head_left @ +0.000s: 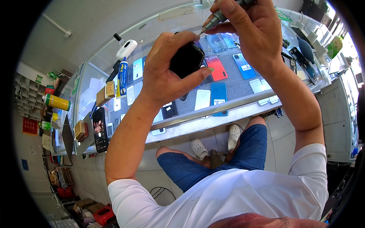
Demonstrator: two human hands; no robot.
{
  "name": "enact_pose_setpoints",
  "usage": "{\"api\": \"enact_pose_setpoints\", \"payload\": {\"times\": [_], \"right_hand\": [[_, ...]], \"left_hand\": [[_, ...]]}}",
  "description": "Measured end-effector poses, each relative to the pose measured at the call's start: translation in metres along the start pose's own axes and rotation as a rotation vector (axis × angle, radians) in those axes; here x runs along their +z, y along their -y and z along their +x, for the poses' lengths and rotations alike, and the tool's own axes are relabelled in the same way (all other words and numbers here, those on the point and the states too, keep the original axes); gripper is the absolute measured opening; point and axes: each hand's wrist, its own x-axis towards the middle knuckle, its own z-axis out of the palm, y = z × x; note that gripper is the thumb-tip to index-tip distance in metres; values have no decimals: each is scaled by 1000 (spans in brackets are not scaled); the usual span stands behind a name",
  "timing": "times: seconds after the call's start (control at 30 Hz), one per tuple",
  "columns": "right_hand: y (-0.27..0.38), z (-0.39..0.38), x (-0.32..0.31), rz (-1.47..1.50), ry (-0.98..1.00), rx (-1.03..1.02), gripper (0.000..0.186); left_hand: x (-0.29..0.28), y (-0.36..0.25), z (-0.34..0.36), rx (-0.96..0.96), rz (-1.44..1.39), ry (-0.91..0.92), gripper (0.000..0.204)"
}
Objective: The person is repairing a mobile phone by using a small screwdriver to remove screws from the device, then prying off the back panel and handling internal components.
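My left hand (pixel 159 70) is closed around a black smartphone (pixel 187 60), holding it tilted above the glass counter. Its thumb lies along the near edge and its fingers along the far edge. In my right hand (pixel 254 40) a grey pen-shaped tool, which looks like a precision screwdriver (pixel 217 19), is pinched between the fingers. The thin tip reaches the far edge of the phone beside my left fingertips. Whether it touches the phone I cannot tell. Most of the phone's back is hidden by my palm.
Beneath my hands is a glass display counter (pixel 243 100) with several phones inside, including a red phone (pixel 216 68). At left stand a blue-yellow tube (pixel 122 78), small boxes (pixel 105 94) and a lit phone (pixel 100 129). A dark blower bulb (pixel 305 49) sits at right.
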Motion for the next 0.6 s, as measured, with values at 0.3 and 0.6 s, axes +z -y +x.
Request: {"api": "enact_pose_setpoints", "payload": {"times": [0.3,0.6], "right_hand": [[-3,1,-2,23,35,-52,53],[3,3,-4,-100,71,-75,50]], "left_hand": [[1,-1,1,-4,-15,-2,61],[1,1,0,11,-21,0,61]]}}
